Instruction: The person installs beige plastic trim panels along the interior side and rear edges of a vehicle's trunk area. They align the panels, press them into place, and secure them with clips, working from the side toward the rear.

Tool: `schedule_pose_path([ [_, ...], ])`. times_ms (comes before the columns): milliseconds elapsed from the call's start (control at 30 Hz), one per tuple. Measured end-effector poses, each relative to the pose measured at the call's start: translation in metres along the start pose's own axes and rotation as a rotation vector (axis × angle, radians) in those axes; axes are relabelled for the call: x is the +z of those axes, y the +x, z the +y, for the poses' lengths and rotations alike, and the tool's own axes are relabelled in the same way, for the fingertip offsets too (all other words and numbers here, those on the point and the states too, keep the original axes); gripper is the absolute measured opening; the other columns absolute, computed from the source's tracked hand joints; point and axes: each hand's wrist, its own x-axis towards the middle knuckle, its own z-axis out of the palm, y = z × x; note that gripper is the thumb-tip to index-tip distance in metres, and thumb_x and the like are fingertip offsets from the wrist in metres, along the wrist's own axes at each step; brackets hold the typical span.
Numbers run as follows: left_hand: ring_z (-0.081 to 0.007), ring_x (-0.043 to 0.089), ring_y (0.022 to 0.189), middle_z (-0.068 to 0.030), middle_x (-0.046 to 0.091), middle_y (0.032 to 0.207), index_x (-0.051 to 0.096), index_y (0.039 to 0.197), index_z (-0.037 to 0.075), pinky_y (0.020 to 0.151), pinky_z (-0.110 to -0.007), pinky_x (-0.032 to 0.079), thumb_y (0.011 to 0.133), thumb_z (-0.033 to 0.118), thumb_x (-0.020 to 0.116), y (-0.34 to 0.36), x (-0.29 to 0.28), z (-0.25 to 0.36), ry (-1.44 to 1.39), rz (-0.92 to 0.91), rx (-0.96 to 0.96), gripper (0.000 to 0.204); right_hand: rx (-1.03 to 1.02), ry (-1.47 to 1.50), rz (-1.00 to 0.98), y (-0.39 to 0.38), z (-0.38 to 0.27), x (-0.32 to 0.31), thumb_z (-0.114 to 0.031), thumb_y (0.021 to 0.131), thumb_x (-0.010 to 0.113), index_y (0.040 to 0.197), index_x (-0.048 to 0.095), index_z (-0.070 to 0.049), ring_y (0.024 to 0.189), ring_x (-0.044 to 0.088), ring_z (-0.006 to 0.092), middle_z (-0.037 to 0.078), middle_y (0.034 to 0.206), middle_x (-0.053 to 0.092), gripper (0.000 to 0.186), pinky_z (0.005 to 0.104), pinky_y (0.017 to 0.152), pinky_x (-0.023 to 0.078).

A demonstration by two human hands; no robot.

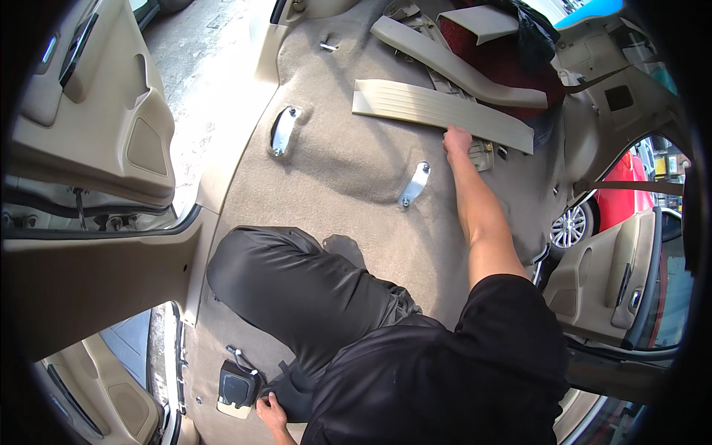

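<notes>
One ribbed strip (439, 110) against right fingers (450, 136)

Two hands (457, 140) (273, 411) seen. Two silver metal plates (282, 132) (414, 185) counted. One flat beige strip (437, 111) with ridges shown, one long curved beige piece (456, 64) shown. One black box (238, 384) seen. At least three car doors (111, 141) (122, 397) (604, 271) counted. One red car (624, 191), one wheel (569, 227) seen.

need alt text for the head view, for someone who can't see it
The person's right hand is at the near edge of a long ribbed beige trim strip in a carpeted car interior. The left hand is beside a small black part; other beige trim pieces lie beyond the strip.
</notes>
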Motion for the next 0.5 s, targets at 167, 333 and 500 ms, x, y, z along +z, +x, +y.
schedule_pose_path([
  [167, -0.0413, 0.067, 0.092, -0.0247, 0.070, 0.096, 0.069, 0.095, -0.005, 0.088, -0.048, 0.051, 0.099, 0.038, 0.068, -0.004, -0.020, -0.009, 0.021, -0.047, -0.012, 0.043, 0.554, 0.508, 0.108, -0.032, -0.041, 0.016, -0.036, 0.095, 0.066, 0.137, 0.054, 0.004, 0.106, 0.072, 0.0365, 0.027, 0.131, 0.065, 0.059, 0.0483, 0.091, 0.058],
  [333, -0.0291, 0.071, 0.095, -0.0200, 0.075, 0.101, 0.071, 0.109, -0.006, 0.089, -0.039, 0.054, 0.099, 0.034, 0.069, 0.014, -0.031, 0.051, -0.057, -0.167, 0.004, 0.041, 0.559, 0.954, -0.224, 0.010, 0.005, 0.016, -0.032, 0.101, 0.066, 0.154, 0.033, 0.004, 0.130, 0.056, 0.0492, 0.027, 0.153, 0.045, 0.072, 0.0589, 0.107, 0.050],
  [500, -0.0235, 0.071, 0.099, -0.0164, 0.075, 0.105, 0.068, 0.119, -0.006, 0.091, -0.036, 0.054, 0.098, 0.028, 0.069, 0.029, -0.032, 0.067, -0.243, -0.113, 0.012, 0.040, 0.434, 1.115, -0.363, 0.045, 0.009, 0.050, -0.023, 0.107, 0.058, 0.157, 0.034, -0.001, 0.146, 0.043, 0.0416, 0.022, 0.159, 0.040, 0.059, 0.0583, 0.120, 0.039],
])
